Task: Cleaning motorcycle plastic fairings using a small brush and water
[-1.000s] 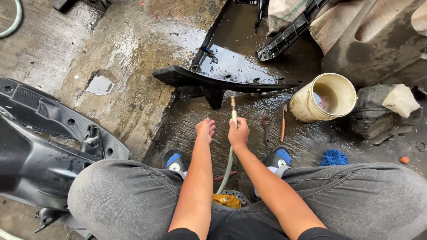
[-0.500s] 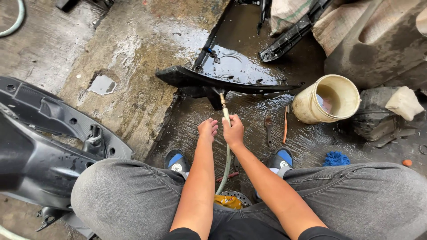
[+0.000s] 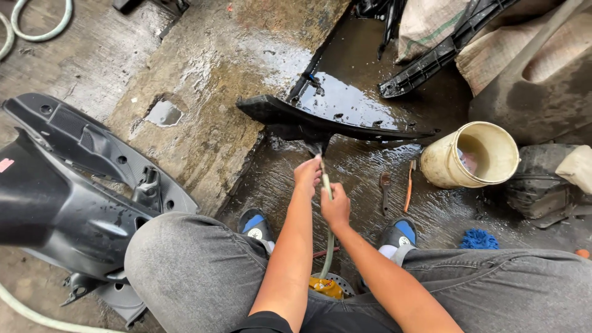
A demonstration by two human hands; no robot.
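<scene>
Wet concrete floor (image 3: 203, 123) carries black plastic panels (image 3: 333, 114), a cream bucket (image 3: 472, 154).

Thin green hose (image 3: 328, 240), nozzle forward

Left hand (image 3: 307, 174) forward, fingers curled; right hand (image 3: 335, 207) behind, fist closed.

The panel (image 3: 333, 117) lies ahead of both hands, the bucket (image 3: 472, 154) to its right, brushes (image 3: 398, 185) between bucket and hose (image 3: 327, 185)
</scene>
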